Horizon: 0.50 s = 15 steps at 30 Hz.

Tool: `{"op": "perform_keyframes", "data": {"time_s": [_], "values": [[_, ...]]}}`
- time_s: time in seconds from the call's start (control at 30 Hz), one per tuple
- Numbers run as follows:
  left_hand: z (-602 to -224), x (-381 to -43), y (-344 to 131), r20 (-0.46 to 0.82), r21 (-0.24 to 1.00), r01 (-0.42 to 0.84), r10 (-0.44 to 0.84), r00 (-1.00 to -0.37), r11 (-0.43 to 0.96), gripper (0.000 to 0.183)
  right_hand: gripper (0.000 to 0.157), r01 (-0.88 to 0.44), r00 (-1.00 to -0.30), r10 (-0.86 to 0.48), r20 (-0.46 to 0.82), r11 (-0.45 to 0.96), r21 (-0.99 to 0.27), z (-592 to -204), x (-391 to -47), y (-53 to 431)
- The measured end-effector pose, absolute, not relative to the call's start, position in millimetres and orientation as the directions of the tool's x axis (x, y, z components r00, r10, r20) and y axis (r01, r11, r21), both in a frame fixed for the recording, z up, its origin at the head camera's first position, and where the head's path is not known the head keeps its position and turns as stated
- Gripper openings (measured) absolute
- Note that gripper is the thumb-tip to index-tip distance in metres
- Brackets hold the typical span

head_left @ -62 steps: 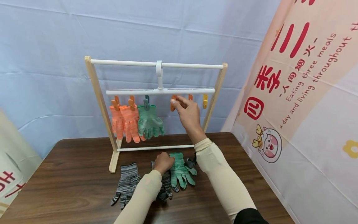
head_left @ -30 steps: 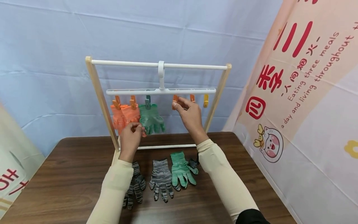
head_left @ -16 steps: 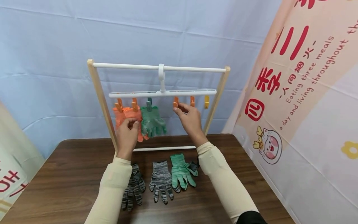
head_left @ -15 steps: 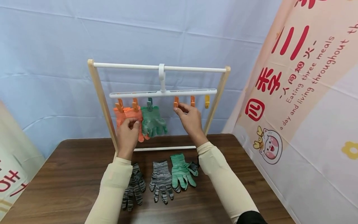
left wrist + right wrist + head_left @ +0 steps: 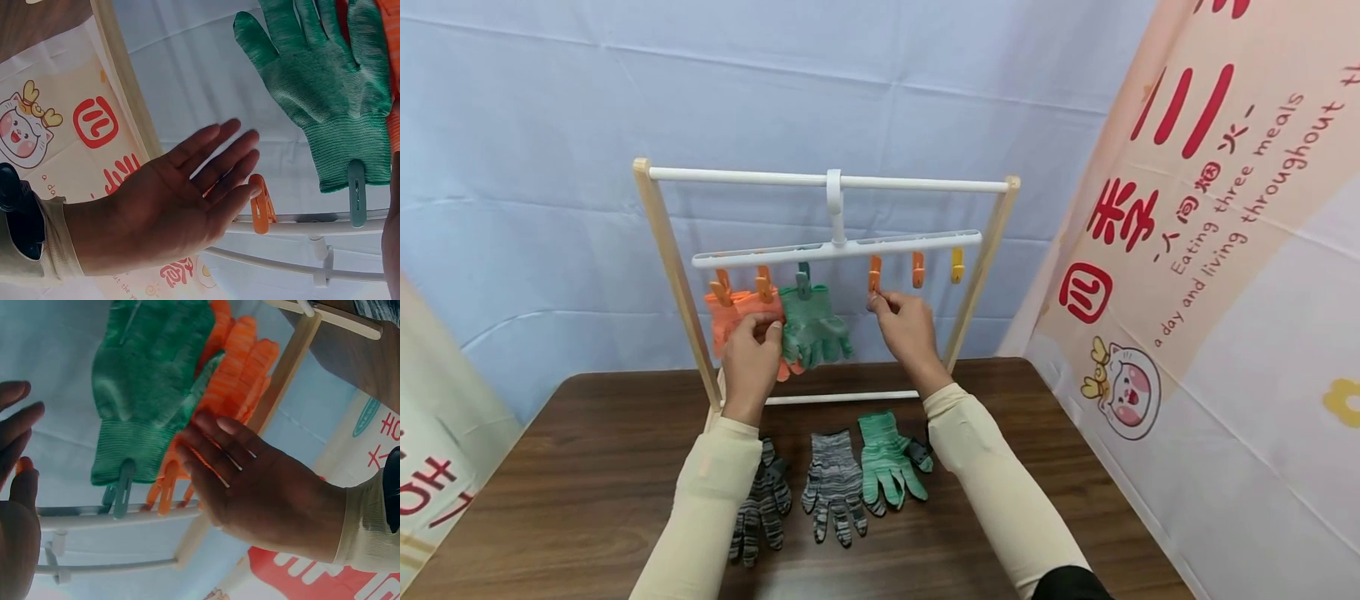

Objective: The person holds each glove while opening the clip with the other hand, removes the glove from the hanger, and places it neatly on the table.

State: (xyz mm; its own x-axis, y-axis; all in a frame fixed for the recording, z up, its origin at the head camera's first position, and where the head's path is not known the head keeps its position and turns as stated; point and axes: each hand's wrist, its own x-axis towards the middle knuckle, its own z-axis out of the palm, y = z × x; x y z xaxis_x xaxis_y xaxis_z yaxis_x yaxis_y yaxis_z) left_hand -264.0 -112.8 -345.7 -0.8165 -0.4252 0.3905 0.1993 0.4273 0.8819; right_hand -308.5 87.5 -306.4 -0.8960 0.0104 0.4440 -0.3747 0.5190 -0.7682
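Pinching orange clip (image 5: 875, 271) mid-frame with your right hand (image 5: 908, 329); left hand (image 5: 749, 365) loose by orange gloves (image 5: 745, 304), left of center. Clip's probably light, stiff, kinda slick; grip lower end squarely.

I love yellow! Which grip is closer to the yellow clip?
Right: the person's right grip touches an orange clip, left of and below the yellow clip; the left grip is farther left, in front of the orange gloves.

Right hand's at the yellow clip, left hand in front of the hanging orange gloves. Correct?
No, not yellow: the head view shows the right hand at an orange clip, with the left hand in front of the hanging orange gloves.
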Motion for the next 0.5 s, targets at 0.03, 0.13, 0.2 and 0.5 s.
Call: {"op": "perform_keyframes", "data": {"time_s": [0.03, 0.13, 0.2, 0.5], "values": [[-346, -264, -112, 0.393, 0.881, 0.205, -0.421, -0.817, 0.426, 0.021, 0.026, -0.371, -0.899, 0.003, 0.437, 0.523, -0.767, -307, -308, 87], [-346, -266, -111, 0.406, 0.881, 0.227, -0.415, -0.815, 0.416, 0.020, 0.032, -0.362, -0.911, -0.027, 0.411, 0.531, -0.766, -308, -306, 85], [-346, -266, -110, 0.408, 0.880, 0.231, -0.412, -0.815, 0.414, 0.020, 0.034, -0.361, -0.916, -0.048, 0.399, 0.536, -0.763, -308, -306, 82], [-347, -270, -107, 0.419, 0.867, 0.229, -0.397, -0.816, 0.443, 0.021, 0.046, -0.414, -0.909, -0.178, 0.378, 0.508, -0.756, -301, -304, 65]]}}
